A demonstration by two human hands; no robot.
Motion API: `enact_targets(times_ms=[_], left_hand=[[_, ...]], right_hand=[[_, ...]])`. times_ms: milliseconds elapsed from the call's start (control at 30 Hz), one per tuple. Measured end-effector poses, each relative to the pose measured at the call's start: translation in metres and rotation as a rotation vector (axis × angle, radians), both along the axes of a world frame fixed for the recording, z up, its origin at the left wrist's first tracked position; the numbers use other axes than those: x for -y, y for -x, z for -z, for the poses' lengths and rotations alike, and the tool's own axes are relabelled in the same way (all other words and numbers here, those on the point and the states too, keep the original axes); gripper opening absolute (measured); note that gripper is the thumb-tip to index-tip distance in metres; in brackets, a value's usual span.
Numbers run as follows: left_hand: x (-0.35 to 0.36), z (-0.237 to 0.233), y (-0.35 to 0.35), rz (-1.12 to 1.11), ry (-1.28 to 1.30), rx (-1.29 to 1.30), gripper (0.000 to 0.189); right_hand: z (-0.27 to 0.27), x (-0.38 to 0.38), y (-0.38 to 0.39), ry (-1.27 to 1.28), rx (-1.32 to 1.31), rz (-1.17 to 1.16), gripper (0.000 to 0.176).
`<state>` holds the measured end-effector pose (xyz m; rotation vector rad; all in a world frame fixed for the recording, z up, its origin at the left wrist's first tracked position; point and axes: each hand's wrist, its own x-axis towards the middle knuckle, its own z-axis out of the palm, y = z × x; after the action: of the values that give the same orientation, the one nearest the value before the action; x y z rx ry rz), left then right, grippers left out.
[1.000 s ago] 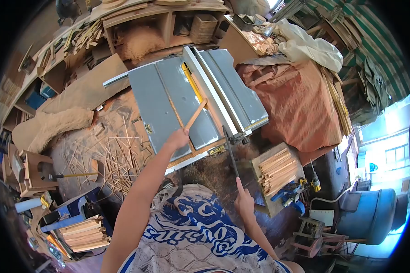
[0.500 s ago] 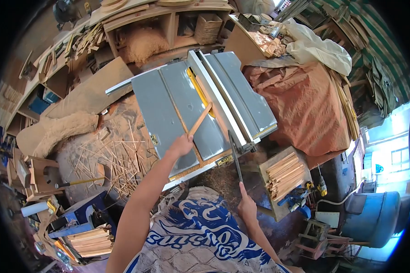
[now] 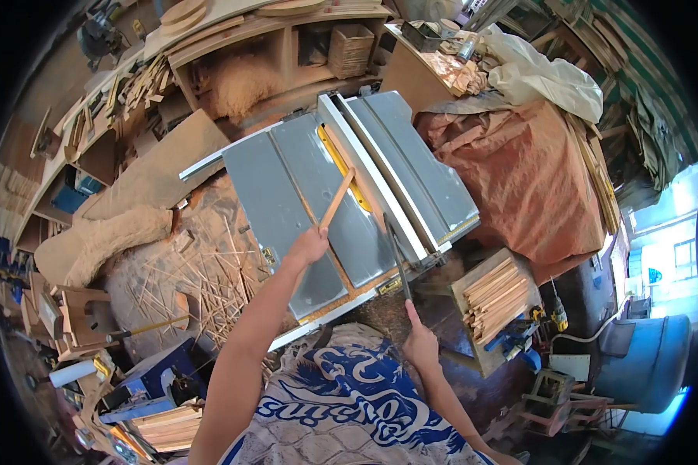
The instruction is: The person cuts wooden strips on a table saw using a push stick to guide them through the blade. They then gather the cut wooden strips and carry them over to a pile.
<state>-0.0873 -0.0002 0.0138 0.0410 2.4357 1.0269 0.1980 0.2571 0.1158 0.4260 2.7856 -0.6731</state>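
Observation:
My left hand [image 3: 310,246] is closed around a wooden stick [image 3: 338,200], whose far tip rests beside the yellow insert [image 3: 344,167] of a grey table saw [image 3: 287,201]. A narrow wood strip [image 3: 357,164] lies along the saw's white fence [image 3: 380,177]. Near the table's front edge, my right hand [image 3: 421,345] grips a long dark flat bar [image 3: 398,260]. The bar's far end meets the near end of the strip, close to the fence. The blade itself cannot be made out.
Several cut wood strips [image 3: 495,301] lie stacked on a stand at the right. A reddish-brown cover [image 3: 512,174] drapes a pile beyond it. Thin offcuts [image 3: 221,287] litter the floor at left, near a dusty hose [image 3: 108,240]. Shelves with sawdust [image 3: 244,81] stand behind.
The dark bar in my right hand has moved slightly forward along the fence. The stick's tip has shifted a little forward too. The whole view has turned slightly.

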Motion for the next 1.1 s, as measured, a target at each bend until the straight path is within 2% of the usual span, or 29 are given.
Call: enact_targets(times_ms=[100,567,767,833,900,1000,1100], left_hand=[[-0.001,-0.012,0.01,-0.063,-0.063,0.127,0.052],[0.002,0.004,0.08,-0.141,-0.062,0.063,0.054],[0.002,-0.005,0.103,-0.164,-0.046,0.072,0.056],[0.0,0.0,0.113,-0.166,-0.049,0.073,0.057],[0.0,0.008,0.122,-0.187,-0.014,-0.031,0.058],[0.001,0.058,0.145,-0.236,-0.001,-0.099,0.059],[-0.004,0.068,0.162,-0.223,0.103,-0.246,0.059]], right_hand=[[-0.004,0.002,0.016,0.005,0.021,0.007,0.095],[0.016,0.023,0.086,0.011,-0.03,-0.021,0.097],[0.016,0.033,0.112,0.039,-0.013,0.002,0.098],[0.018,0.035,0.121,0.074,-0.035,0.008,0.099],[0.019,0.035,0.129,0.109,-0.055,0.016,0.099],[0.022,0.035,0.143,0.124,-0.007,0.015,0.099],[0.017,0.035,0.174,0.111,0.052,-0.017,0.098]])
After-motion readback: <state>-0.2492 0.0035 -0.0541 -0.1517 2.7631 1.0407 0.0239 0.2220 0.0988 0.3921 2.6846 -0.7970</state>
